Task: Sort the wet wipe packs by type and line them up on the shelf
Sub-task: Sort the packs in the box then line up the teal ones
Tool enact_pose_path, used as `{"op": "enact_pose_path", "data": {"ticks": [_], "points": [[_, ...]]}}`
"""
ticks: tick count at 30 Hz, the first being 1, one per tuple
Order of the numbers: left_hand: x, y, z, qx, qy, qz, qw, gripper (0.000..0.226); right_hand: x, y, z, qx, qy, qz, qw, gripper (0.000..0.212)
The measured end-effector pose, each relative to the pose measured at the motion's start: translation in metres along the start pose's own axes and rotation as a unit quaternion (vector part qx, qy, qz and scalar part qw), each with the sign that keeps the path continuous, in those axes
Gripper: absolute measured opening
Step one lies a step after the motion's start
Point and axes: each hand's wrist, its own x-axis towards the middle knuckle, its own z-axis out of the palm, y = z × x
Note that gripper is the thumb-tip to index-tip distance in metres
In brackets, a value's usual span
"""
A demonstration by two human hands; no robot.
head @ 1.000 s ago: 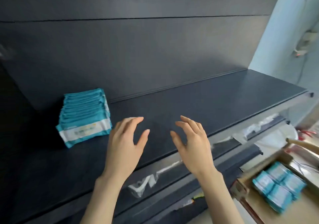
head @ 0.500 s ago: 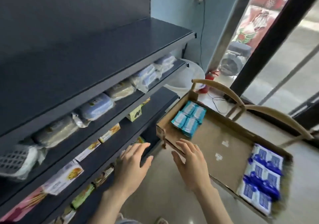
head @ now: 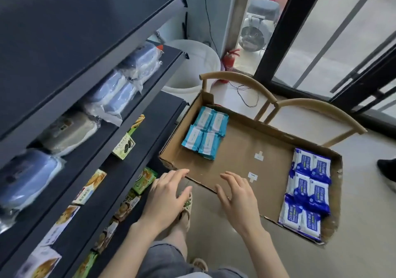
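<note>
A shallow cardboard box (head: 240, 149) rests on a wooden chair beside the shelving. Several teal wet wipe packs (head: 204, 133) lie in its far left corner. Several dark blue and white wet wipe packs (head: 308, 192) fill its right end. My left hand (head: 167, 196) hovers just outside the box's near edge, fingers spread, holding nothing. My right hand (head: 237, 196) is over the near edge of the box, fingers apart and empty. The dark top shelf (head: 70, 26) runs along the upper left; its stack of teal packs is out of view.
Lower shelves hold plastic-wrapped blue and beige containers (head: 115, 89) and boxed biscuits (head: 124, 147). A white bucket (head: 192, 63) and a red fire extinguisher (head: 229, 59) stand behind the wooden chair (head: 278, 104). A dark shoe (head: 387, 166) shows at the right edge. A sandalled foot is below my left hand.
My view has swung from the top shelf and its teal stack down and right to the box. Both hands came down from the shelf to the box's near edge, still empty.
</note>
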Motion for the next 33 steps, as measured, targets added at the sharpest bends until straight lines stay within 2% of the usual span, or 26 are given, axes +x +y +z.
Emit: {"op": "enact_pose_path", "data": {"ticks": [12,20,23,28,33], "points": [[0.241,-0.060,0.037,-0.024,-0.131,-0.079,0.988,0.038,0.203,0.033,0.081,0.031,-0.086,0.161,0.983,0.031],[0.333,-0.117,0.111,-0.026,-0.189,-0.157,0.969,0.039,0.273,0.083,0.163,0.061,-0.155,0.266,0.950,0.032],[0.353,-0.141,0.144,-0.030,-0.192,-0.189,0.963,0.044,0.285,0.102,0.199,0.087,-0.155,0.301,0.937,0.034],[0.371,-0.173,0.196,-0.031,-0.193,-0.269,0.943,0.070,0.297,0.136,0.254,0.115,-0.143,0.371,0.910,0.050],[0.376,-0.191,0.235,-0.038,-0.139,-0.290,0.946,0.069,0.303,0.164,0.287,0.094,-0.090,0.413,0.901,0.062]]}}
